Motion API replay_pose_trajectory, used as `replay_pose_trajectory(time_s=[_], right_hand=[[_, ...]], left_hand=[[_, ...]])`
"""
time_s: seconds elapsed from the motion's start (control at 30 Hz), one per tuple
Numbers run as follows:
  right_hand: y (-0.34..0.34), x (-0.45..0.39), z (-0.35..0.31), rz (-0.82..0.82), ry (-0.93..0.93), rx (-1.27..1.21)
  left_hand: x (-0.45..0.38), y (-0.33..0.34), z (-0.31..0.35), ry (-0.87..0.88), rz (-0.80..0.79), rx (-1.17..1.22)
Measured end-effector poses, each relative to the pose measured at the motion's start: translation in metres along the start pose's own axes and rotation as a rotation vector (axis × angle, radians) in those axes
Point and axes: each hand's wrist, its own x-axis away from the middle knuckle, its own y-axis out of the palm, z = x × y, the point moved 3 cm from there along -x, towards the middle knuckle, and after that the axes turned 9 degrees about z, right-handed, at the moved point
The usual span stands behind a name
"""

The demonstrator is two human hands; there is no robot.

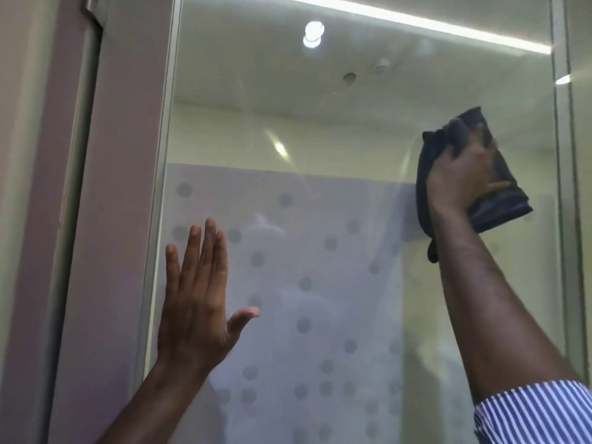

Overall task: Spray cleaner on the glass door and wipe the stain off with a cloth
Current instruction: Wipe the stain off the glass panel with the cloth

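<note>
Dark folded cloth was pressed against the glass door high on its right side, the right hand spread over it with fingers clamped on the fabric, likely so the whole palm could bear on the pane while wiping. One loose corner hung below the wrist. The left hand lay flat on the glass low at the left, just beside the door's edge, fingers straight and close together, thumb out, holding nothing; it seemed to steady the door against the push of the wipe. A frosted panel with grey dots covered the lower pane. The stain itself could not be made out among reflections and glare. No spray bottle was in view, and a striped sleeve was cut off at the frame's corner
</note>
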Motion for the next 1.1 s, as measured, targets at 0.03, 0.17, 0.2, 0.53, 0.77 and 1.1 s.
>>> replay_pose_trajectory(time_s=[0.03,0.17,0.2,0.53,0.77,1.1], right_hand=[[0.004,0.002,-0.009,0.006,-0.013,-0.010],[0.023,0.056,-0.072,-0.161,-0.417,-0.029],[0.027,0.082,-0.089,-0.241,-0.559,-0.038],[0.020,0.072,-0.071,-0.242,-0.620,-0.062],[0.028,0.032,-0.067,-0.040,-0.216,-0.117],[0.029,0.193,-0.117,-0.503,-1.200,-0.137]], left_hand=[[-0.001,0.001,0.000,0.008,-0.003,-0.013],[-0.001,0.002,0.001,0.026,0.007,-0.049],[-0.001,0.002,0.001,0.024,0.011,-0.050],[-0.004,-0.003,0.001,0.022,0.051,-0.138],[-0.081,-0.019,-0.033,0.018,0.091,-0.089],[-0.099,-0.022,-0.038,0.033,0.082,-0.099]])
